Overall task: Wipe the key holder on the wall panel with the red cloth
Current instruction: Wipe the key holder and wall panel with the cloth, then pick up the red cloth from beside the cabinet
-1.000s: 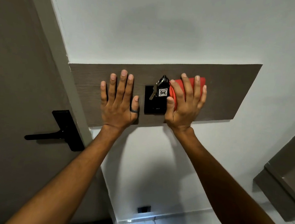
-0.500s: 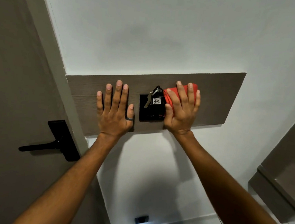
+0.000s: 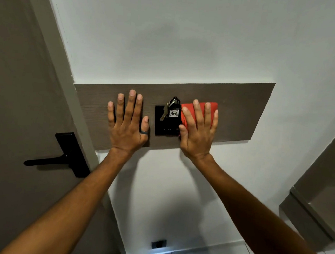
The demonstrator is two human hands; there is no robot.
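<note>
A black key holder [image 3: 165, 125] is set in the brown wood wall panel [image 3: 243, 111]. Keys with a white tag marked 406 [image 3: 173, 113] hang at its top. My right hand [image 3: 199, 132] lies flat on the folded red cloth [image 3: 188, 110], pressing it to the panel against the holder's right edge. My left hand [image 3: 127, 123] rests flat on the panel just left of the holder, fingers spread, a dark ring on the thumb.
A grey door with a black lever handle [image 3: 66, 156] stands at the left, beside the panel. White wall surrounds the panel. A small black socket [image 3: 159, 243] sits low on the wall. A grey cabinet edge [image 3: 317, 211] juts in at the right.
The view has shifted, so the panel sits lower in frame. My right hand stays on the red cloth at the holder's right edge; my left hand remains flat on the panel.
</note>
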